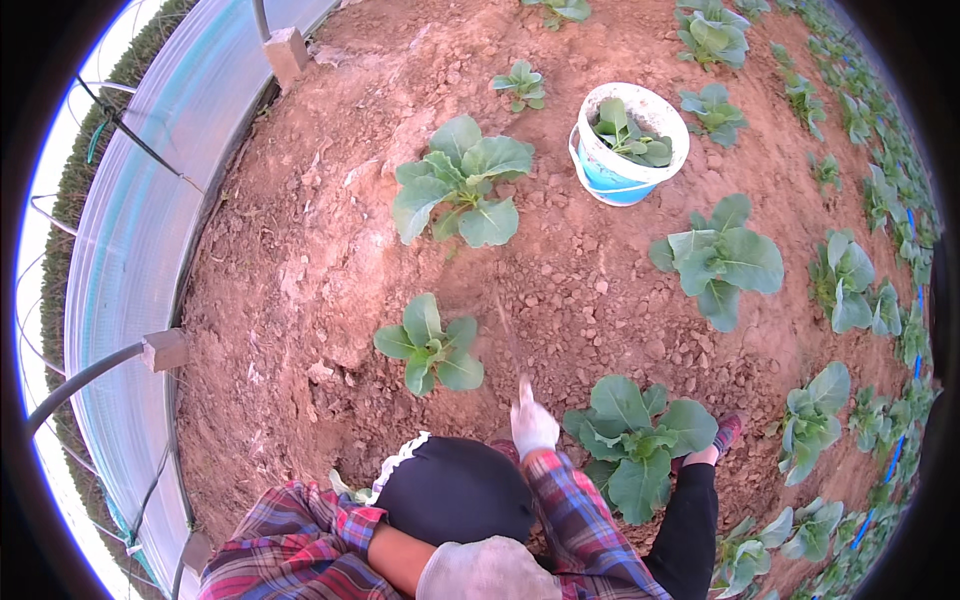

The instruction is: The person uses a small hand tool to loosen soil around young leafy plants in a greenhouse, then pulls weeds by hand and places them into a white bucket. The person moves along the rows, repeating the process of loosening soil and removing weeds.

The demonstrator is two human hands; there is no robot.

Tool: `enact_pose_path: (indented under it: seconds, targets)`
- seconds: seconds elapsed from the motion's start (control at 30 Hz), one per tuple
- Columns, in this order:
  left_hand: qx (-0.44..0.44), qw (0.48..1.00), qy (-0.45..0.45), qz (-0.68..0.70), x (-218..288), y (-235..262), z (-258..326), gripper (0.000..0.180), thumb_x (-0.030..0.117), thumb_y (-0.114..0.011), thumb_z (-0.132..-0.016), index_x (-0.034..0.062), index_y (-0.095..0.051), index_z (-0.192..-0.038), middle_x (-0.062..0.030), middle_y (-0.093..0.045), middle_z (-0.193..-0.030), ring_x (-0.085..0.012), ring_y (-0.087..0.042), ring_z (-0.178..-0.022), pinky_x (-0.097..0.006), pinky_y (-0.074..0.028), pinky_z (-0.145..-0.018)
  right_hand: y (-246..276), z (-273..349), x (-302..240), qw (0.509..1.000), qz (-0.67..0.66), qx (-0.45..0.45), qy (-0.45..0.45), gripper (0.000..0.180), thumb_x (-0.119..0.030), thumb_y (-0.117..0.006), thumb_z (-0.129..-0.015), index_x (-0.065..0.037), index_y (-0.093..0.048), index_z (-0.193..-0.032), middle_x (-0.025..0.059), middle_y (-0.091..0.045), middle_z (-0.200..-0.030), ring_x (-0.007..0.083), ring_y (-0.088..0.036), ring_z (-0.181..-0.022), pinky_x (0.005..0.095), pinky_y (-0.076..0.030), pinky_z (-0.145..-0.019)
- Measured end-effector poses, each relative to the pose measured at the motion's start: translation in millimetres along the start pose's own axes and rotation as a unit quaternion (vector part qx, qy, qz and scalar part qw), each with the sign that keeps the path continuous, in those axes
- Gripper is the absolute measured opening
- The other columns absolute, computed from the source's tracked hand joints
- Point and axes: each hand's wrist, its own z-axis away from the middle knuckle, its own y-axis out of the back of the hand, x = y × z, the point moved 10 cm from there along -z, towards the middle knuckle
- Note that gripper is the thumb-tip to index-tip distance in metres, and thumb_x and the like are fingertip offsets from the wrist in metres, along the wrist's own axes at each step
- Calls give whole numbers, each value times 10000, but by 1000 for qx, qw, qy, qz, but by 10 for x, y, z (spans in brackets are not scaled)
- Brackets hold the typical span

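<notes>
Gloved right hand point(534, 425) over the soil point(290, 400), one finger extended.
Whether it pinches anything, I cannot tell; a large plant point(640, 442) stands just right of it, a smaller plant point(427, 352) ahead and left. The left hand point(490, 570) has its fingers hidden.

A head-worn fisheye camera looks steeply down on reddish soil point(290, 240), the wearer's right hand point(534, 428) close below.

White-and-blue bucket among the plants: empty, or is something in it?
Not empty: green leaves show inside the bucket, within its rim. How full it is, I cannot tell.
</notes>
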Motion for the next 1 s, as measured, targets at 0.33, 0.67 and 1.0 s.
enact_pose_path:
  seconds: [0.33,0.67,1.0]
  targets:
    - [-11,999,-43,-11,224,-52,149,270,320,-638,-797,128,-640,-986,0,-553,-630,-169,-550,-518,-305,-392,-430,-353,1074,444,995,-59,-53,-56,542,-357,-432,-895,-216,-289,-1398,240,-643,-790,395,-634,-724,516,-487,-667]
    - [-16,985,-167,-38,583,-157,454,430,457,-636,-798,135,-636,-1083,5,-590,-692,-173,-567,-565,-320,-406,-469,20,989,234,996,25,90,4,533,-358,-482,-889,-223,-322,-1380,163,-652,-792,351,-647,-733,478,-506,-639]
    - [453,806,377,-48,-1049,1010,2413,329,283,-472,-938,-18,-603,-957,-68,-617,-712,-138,-570,-599,-261,-478,-582,-261,1148,464,996,-45,-72,-5,528,-398,-493,-871,-281,-349,-1365,185,-658,-897,380,-629,-857,465,-481,-762]
